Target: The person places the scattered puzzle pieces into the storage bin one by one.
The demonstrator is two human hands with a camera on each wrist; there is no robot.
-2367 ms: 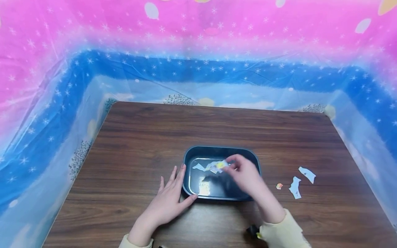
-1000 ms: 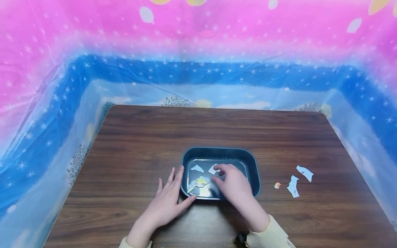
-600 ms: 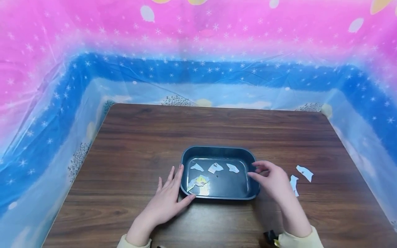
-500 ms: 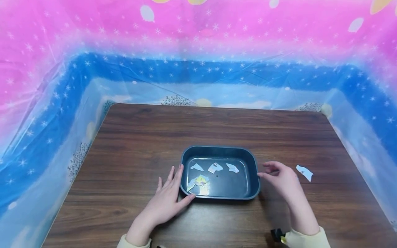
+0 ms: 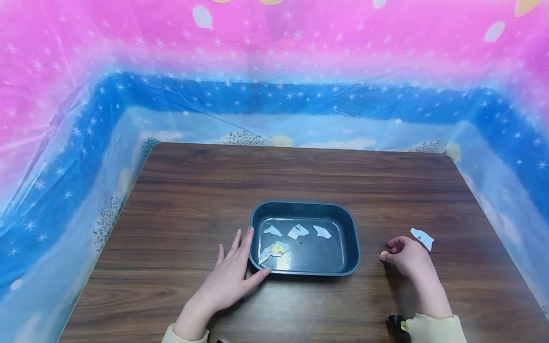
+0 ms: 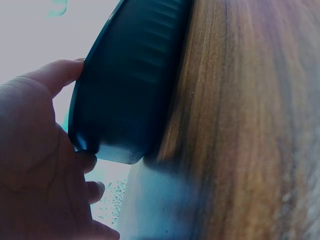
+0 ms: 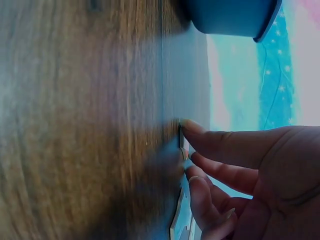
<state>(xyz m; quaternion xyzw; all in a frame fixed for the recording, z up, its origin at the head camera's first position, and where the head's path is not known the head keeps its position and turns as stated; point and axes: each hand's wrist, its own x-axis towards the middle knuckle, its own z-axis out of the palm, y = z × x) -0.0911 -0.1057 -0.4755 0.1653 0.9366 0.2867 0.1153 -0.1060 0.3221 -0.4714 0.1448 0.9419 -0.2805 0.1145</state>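
Right hand (image 5: 409,258) low, pinching small orange piece (image 5: 384,254); left hand (image 5: 229,276) spread against tray (image 5: 305,210).

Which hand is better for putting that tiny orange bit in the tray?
Probably the right hand: it's at the orange bit. The left hand is farther away, touching the opposite end of the tray.

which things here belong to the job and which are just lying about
Likely part of the job:
dark tray, touched by the left hand
flat pieces inside it
small orange piece at the right hand
white piece beside that hand

Likely just around it:
wooden table underneath
patterned cloth behind
dark object by the right sleeve, purpose unclear
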